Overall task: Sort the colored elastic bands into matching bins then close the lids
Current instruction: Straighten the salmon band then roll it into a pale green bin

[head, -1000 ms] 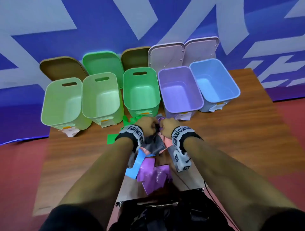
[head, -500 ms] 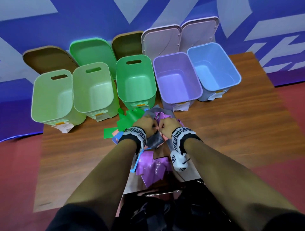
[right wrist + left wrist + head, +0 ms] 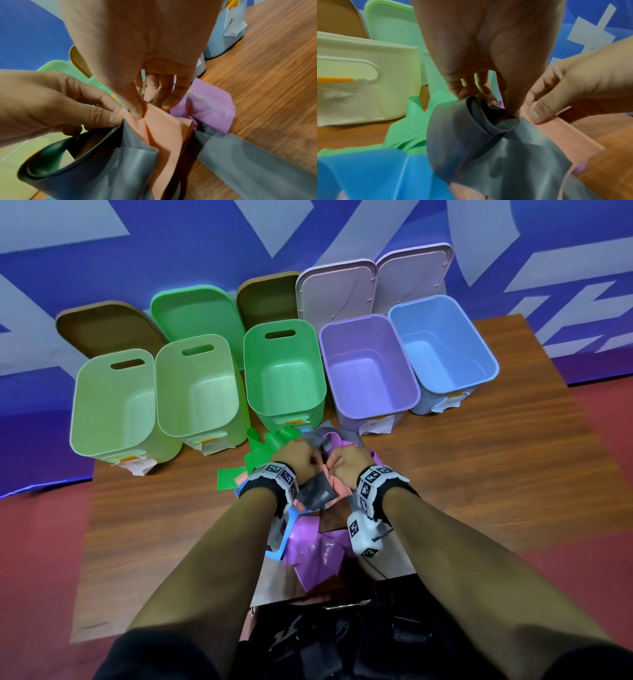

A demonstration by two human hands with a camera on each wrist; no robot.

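Note:
A tangle of wide elastic bands lies on the wooden table in front of five open bins. My left hand pinches a folded grey band. Close beside it, my right hand pinches a salmon-pink band. Green bands, a blue band and purple bands lie around them. The bins, left to right: two pale green, one green, one purple, one blue.
Lids lean on the blue wall behind the bins: two brown, one green, two pale pink. Paper labels hang from the bin fronts. The table shows bare wood to left and right. A dark bag sits at its near edge.
The head view has shifted, so the bins sit differently in frame. Both hands stay together on the band pile, working the grey and pink bands apart.

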